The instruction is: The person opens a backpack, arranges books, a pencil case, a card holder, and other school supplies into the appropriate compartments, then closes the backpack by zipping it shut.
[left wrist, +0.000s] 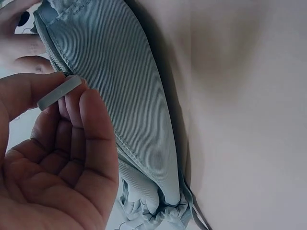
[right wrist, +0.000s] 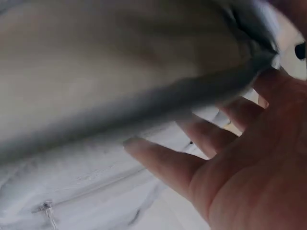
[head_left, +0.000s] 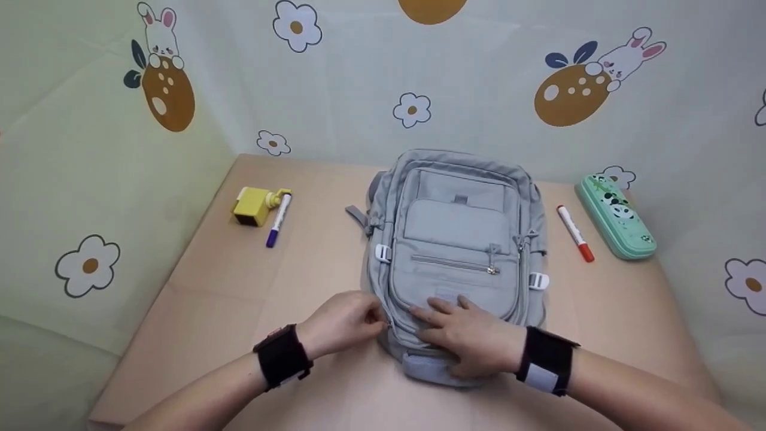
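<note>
A grey backpack (head_left: pixel 458 218) lies front side up on the table, its bottom toward me. My left hand (head_left: pixel 344 323) is at the bag's lower left side. In the left wrist view its thumb and fingers pinch a grey zipper pull (left wrist: pixel 60 94), beside the teeth of the zipper (left wrist: pixel 56 60) along the bag's edge. My right hand (head_left: pixel 479 336) rests on the lower front of the backpack with its fingers spread. Seen from the right wrist, those straight fingers (right wrist: pixel 163 163) lie along a fold of the blurred grey fabric.
Left of the bag, a yellow block-shaped item (head_left: pixel 252 206) with a knob stands beside a blue-capped marker (head_left: pixel 279 220). On the right are a red-capped marker (head_left: pixel 575 233) and a green pencil case (head_left: pixel 616 216) with panda pictures. A patterned curtain (head_left: pixel 359 78) encloses the table (head_left: pixel 221 287).
</note>
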`<action>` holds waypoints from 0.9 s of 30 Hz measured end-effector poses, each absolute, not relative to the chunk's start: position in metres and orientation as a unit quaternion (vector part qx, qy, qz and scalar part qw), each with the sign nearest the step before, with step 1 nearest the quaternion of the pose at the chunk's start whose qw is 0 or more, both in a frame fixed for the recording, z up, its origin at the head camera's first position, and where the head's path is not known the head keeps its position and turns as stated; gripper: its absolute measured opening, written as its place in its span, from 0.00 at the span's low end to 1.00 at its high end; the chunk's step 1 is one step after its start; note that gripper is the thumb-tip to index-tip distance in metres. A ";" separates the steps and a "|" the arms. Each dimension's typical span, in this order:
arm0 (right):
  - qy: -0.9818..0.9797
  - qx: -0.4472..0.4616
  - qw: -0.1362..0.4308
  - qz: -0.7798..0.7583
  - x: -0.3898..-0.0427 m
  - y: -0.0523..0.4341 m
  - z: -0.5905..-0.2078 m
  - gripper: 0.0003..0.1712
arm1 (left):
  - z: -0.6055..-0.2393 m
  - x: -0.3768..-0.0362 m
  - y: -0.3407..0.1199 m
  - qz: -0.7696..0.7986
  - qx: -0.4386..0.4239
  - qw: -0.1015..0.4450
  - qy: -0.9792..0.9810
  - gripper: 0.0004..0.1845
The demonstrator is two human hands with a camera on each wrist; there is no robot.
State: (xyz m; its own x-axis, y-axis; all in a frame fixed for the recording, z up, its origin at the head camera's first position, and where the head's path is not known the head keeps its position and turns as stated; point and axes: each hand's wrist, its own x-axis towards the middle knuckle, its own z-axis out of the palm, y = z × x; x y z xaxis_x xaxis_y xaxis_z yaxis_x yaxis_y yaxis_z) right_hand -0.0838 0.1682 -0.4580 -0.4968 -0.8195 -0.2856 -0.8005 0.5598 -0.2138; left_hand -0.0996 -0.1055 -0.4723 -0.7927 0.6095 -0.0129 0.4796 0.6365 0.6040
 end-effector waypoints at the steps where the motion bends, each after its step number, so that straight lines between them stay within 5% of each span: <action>1: 0.865 -0.468 0.180 -0.027 -0.084 0.169 -0.459 0.41 | -0.473 -0.100 -0.105 0.299 0.303 0.107 0.898 0.04; 19: 0.866 -0.452 0.197 -0.081 -0.129 0.187 -0.468 0.43 | -0.476 -0.131 -0.095 0.318 0.269 0.094 0.904 0.03; 27: 0.878 -0.440 0.155 -0.108 -0.118 0.212 -0.465 0.33 | -0.476 -0.126 -0.102 0.326 0.270 0.086 0.902 0.04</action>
